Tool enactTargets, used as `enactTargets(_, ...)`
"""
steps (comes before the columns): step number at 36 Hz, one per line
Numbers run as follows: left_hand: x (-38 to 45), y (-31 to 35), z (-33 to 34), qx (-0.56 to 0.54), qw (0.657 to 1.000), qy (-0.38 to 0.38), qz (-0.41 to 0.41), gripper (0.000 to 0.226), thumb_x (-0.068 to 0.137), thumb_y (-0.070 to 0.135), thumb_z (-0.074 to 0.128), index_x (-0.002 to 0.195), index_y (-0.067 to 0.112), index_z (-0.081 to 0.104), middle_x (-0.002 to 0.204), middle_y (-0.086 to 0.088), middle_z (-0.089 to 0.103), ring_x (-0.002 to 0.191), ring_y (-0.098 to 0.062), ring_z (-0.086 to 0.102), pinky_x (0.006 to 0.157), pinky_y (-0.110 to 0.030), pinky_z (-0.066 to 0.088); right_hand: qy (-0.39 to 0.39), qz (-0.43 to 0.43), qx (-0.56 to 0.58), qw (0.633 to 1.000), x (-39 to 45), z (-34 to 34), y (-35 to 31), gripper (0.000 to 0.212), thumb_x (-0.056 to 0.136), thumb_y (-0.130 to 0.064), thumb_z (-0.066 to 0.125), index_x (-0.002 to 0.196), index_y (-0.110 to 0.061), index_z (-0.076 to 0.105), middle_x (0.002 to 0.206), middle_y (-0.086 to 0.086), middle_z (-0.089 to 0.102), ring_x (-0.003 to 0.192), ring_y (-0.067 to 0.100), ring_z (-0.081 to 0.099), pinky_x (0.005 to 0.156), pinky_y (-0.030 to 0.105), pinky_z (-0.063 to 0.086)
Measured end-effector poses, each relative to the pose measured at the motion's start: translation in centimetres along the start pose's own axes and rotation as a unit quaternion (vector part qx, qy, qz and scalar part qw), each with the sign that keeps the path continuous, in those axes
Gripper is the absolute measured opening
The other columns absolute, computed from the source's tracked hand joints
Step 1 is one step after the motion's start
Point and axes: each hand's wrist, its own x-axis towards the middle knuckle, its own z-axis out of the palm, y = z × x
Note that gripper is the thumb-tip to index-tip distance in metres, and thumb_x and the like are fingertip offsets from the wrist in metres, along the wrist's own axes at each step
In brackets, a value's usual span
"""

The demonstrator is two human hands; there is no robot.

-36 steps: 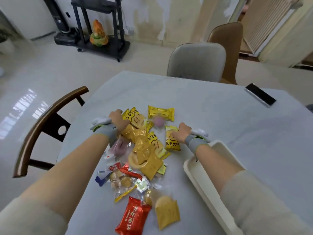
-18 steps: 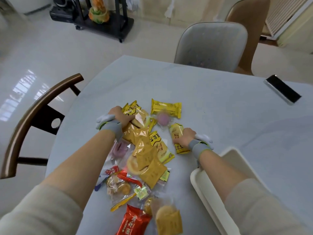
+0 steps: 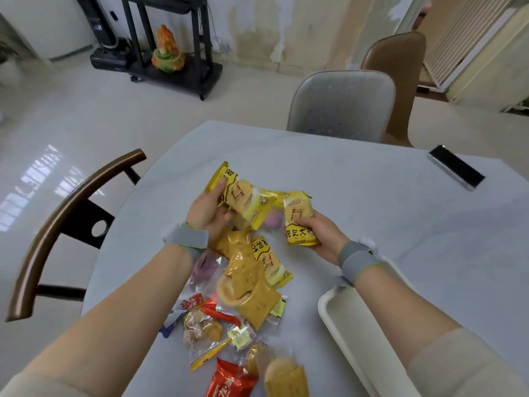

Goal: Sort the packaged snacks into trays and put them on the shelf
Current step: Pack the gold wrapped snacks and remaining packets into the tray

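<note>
Left hand [image 3: 206,209]: fingers curled round one end of a long yellow cracker pack [image 3: 243,200], held up off the desk [image 3: 372,213], thumb on the top edge.
Right hand [image 3: 320,239]: fingers wrapped under a shorter yellow pack [image 3: 299,219], standing it nearly upright just right of the long pack.
Writing: short pack has big black Chinese characters across the bottom, can't make out the small print. Long pack shows a square cracker pic plus a little round logo.
Snack pile [image 3: 246,282]: sits on the desk right below both hands. Plain mustard sachets, another yellow cracker pack, a purple round pastry in clear wrap, some cookies in clear wrap.
Red pack [image 3: 229,382]: near edge of the pile, white characters and "ORION" up the side, I think.
Tray [image 3: 343,325]: cream, right of the pile, under the right forearm.
Phone [image 3: 455,167]: far right of the pile, well apart.
</note>
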Motion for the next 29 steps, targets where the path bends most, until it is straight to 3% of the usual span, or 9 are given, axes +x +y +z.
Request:
enactTargets(2, -0.5, -1.0, 0.3, -0.02, 0.999, 0.007, -0.031, 0.026, 0.097, 0.027, 0.053, 0.114, 0.008, 0.057, 0.091, -0.005, 0.069, 0.067, -0.015, 0.068, 0.058, -0.03, 0.058, -0.014, -0.023, 0.011, 1.0, -0.6, 0.8, -1.0, 0.026, 0.097, -0.008, 0.047, 0.122, -0.009, 0.051, 0.102, 0.015, 0.062, 0.079, 0.023, 0.062, 0.068, 0.033, 0.053)
enactTargets(6, -1.6, -2.6, 1.7, 0.007, 0.998, -0.008, -0.06, 0.025, 0.099, 0.026, 0.047, 0.094, 0.005, 0.059, 0.076, -0.007, 0.073, 0.072, -0.02, 0.068, 0.065, -0.033, 0.056, -0.017, -0.076, -0.034, 0.996, -1.3, 3.2, -2.1, 0.021, 0.098, -0.022, 0.046, 0.117, -0.018, 0.054, 0.105, 0.006, 0.064, 0.089, 0.02, 0.063, 0.08, 0.035, 0.052)
enactTargets(12, -0.9, -3.3, 2.3, 0.115, 0.99, 0.068, -0.048, 0.051, 0.094, 0.047, 0.047, 0.129, 0.01, 0.054, 0.126, -0.013, 0.062, 0.108, -0.032, 0.064, 0.094, -0.051, 0.05, 0.013, -0.109, -0.127, 0.986, -1.0, 7.3, -1.7, 0.081, 0.076, -0.063, 0.035, 0.145, -0.02, 0.036, 0.148, 0.001, 0.042, 0.137, 0.021, 0.038, 0.113, 0.045, 0.031)
enactTargets(16, -1.7, -2.4, 2.9, 0.28, 0.954, 0.111, -0.009, 0.057, 0.1, 0.048, 0.032, 0.133, 0.006, 0.051, 0.135, -0.016, 0.054, 0.122, -0.034, 0.052, 0.105, -0.045, 0.04, 0.024, -0.132, -0.172, 0.976, -1.7, 9.0, -2.4, 0.056, 0.095, -0.047, 0.035, 0.142, -0.018, 0.041, 0.145, 0.004, 0.044, 0.136, 0.022, 0.038, 0.113, 0.044, 0.029)
enactTargets(19, -1.8, -1.7, 2.6, 0.171, 0.984, 0.024, -0.042, 0.061, 0.089, 0.064, 0.045, 0.11, 0.011, 0.067, 0.111, -0.017, 0.069, 0.103, -0.031, 0.065, 0.096, -0.045, 0.049, 0.024, -0.152, -0.217, 0.964, -1.5, 10.2, -2.5, 0.044, 0.102, -0.034, 0.032, 0.143, -0.022, 0.04, 0.149, 0.007, 0.039, 0.14, 0.021, 0.032, 0.116, 0.036, 0.018)
enactTargets(21, -1.1, -0.9, 1.6, 0.143, 0.988, -0.007, -0.063, 0.074, 0.067, 0.07, 0.068, 0.11, 0.01, 0.069, 0.107, -0.018, 0.07, 0.1, -0.031, 0.068, 0.096, -0.049, 0.049, 0.002, -0.17, -0.241, 0.955, -1.4, 11.2, -3.0, 0.043, 0.103, -0.028, 0.03, 0.143, -0.014, 0.041, 0.148, 0.008, 0.04, 0.139, 0.023, 0.031, 0.104, 0.023, 0.014)
enactTargets(23, -0.8, 0.1, 0.3, 0.111, 0.992, -0.001, -0.063, 0.077, 0.058, 0.057, 0.081, 0.113, 0.005, 0.067, 0.113, -0.021, 0.067, 0.105, -0.033, 0.065, 0.098, -0.053, 0.047, -0.005, -0.207, -0.282, 0.937, -1.1, 11.9, -3.8, 0.04, 0.103, -0.023, 0.03, 0.133, -0.006, 0.05, 0.142, 0.011, 0.045, 0.135, 0.026, 0.034, 0.098, 0.023, 0.017)
enactTargets(25, -0.3, 0.8, -1.1, 0.067, 0.996, 0.028, -0.047, 0.067, 0.066, 0.048, 0.081, 0.112, 0.003, 0.065, 0.114, -0.021, 0.065, 0.107, -0.034, 0.063, 0.099, -0.053, 0.046, -0.006, -0.244, -0.319, 0.916, -0.5, 12.5, -4.6, 0.038, 0.103, -0.022, 0.033, 0.129, -0.008, 0.056, 0.144, 0.007, 0.044, 0.137, 0.022, 0.029, 0.11, 0.028, 0.017)
enactTargets(29, 0.8, 1.8, -4.4, 0.07, 0.992, 0.105, -0.022, 0.085, 0.044, 0.053, 0.087, 0.108, 0.002, 0.066, 0.096, -0.018, 0.07, 0.09, -0.033, 0.068, 0.091, -0.055, 0.051, 0.041, -0.259, -0.377, 0.888, 3.0, 12.7, -4.9, 0.033, 0.098, -0.014, 0.041, 0.123, -0.013, 0.062, 0.137, 0.004, 0.05, 0.131, 0.021, 0.038, 0.11, 0.031, 0.027)
